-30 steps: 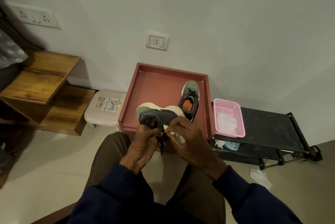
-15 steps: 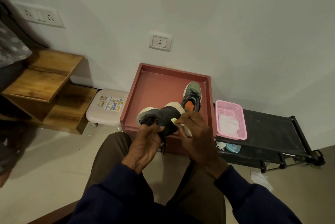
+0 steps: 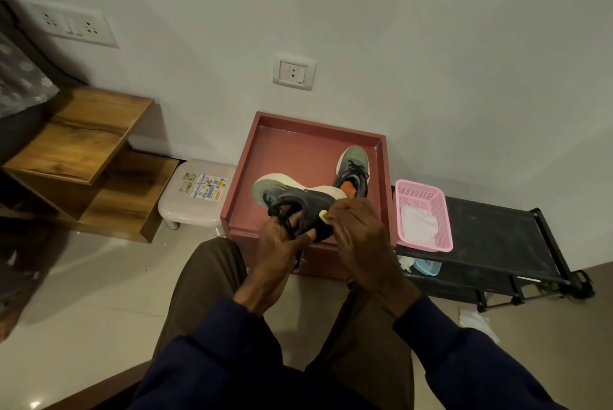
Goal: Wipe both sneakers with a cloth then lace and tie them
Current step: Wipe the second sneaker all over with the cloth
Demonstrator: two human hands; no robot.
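My left hand (image 3: 282, 240) grips a dark grey sneaker (image 3: 292, 199) with a pale sole, held on its side above the front edge of the red tray (image 3: 298, 147); its black laces hang down between my fingers. My right hand (image 3: 358, 230) presses a pale cloth (image 3: 323, 215) against the sneaker's heel side; only a small corner of the cloth shows past my fingers. The second sneaker (image 3: 353, 171), grey-green with an orange inside, lies in the tray at the back right.
A pink basket (image 3: 423, 194) holding a white cloth sits on a black low rack (image 3: 504, 237) to the right. A white stool (image 3: 195, 194) and wooden shelves (image 3: 86, 157) stand to the left. A white rag (image 3: 474, 321) lies on the floor.
My right hand has slid with the cloth from the middle of the sneaker toward its heel end. My left hand has kept its hold on the shoe.
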